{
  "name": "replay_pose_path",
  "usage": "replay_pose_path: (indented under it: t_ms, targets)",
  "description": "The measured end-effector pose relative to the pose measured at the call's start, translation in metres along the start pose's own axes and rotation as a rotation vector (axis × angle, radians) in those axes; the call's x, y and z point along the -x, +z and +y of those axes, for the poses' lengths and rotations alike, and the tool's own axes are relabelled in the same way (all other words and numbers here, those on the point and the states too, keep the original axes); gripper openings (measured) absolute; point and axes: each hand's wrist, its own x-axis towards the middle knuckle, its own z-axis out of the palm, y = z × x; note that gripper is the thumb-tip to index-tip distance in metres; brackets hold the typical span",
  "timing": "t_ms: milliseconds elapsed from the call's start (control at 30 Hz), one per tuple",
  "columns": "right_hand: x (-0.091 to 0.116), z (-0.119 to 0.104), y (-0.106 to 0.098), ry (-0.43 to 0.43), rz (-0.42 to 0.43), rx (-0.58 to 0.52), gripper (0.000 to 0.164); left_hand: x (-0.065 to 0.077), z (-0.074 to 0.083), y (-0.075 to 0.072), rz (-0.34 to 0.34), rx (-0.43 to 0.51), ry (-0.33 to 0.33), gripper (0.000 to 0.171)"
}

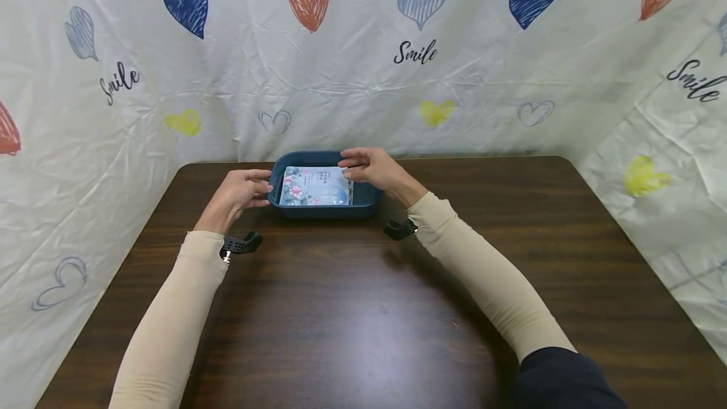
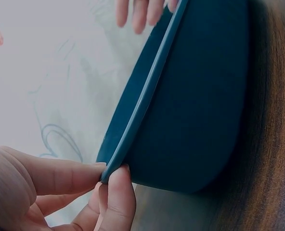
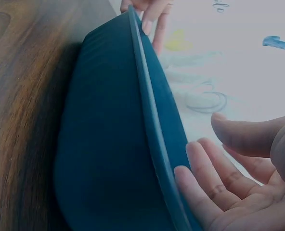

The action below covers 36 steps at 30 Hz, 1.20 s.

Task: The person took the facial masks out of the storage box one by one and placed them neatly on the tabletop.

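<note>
A dark teal plastic basin (image 1: 318,212) stands at the table's far edge. Inside it lies a pale blue packet (image 1: 318,185) printed with pink flowers, seen only in the head view. My left hand (image 1: 241,193) pinches the basin's left rim between thumb and fingers, as the left wrist view shows. Above the right part of the basin is my right hand (image 1: 372,169), its fingers spread and loosely bent, holding nothing. In the right wrist view the fingertips (image 3: 183,174) of that hand are close to the rim; whether they touch it I cannot tell.
The brown wood-grain table (image 1: 341,308) reaches toward me from the basin. A white curtain (image 1: 352,68) with hearts and "Smile" lettering hangs behind the table and along its sides. Each wrist wears a black strap (image 1: 241,243).
</note>
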Motion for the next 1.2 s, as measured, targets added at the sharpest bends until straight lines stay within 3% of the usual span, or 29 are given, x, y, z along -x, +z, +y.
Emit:
replay_pose_path:
  t_ms: [233, 467, 1000, 1200]
  targets:
    - [-0.017, 0.006, 0.014, 0.05, 0.048, 0.008, 0.053, -0.002, -0.001, 0.002, 0.011, 0.012, -0.004, 0.051]
    - [-0.026, 0.01, 0.022, 0.134, 0.095, -0.053, 0.051, -0.002, -0.002, 0.003, 0.011, 0.011, 0.0, 0.051]
    - [-0.021, 0.012, 0.03, 0.122, 0.245, -0.146, 0.054, -0.003, -0.002, 0.001, 0.021, 0.008, 0.013, 0.05]
    - [-0.021, 0.011, 0.031, 0.146, 0.204, -0.14, 0.06, -0.002, -0.003, 0.002, 0.022, 0.003, 0.007, 0.051]
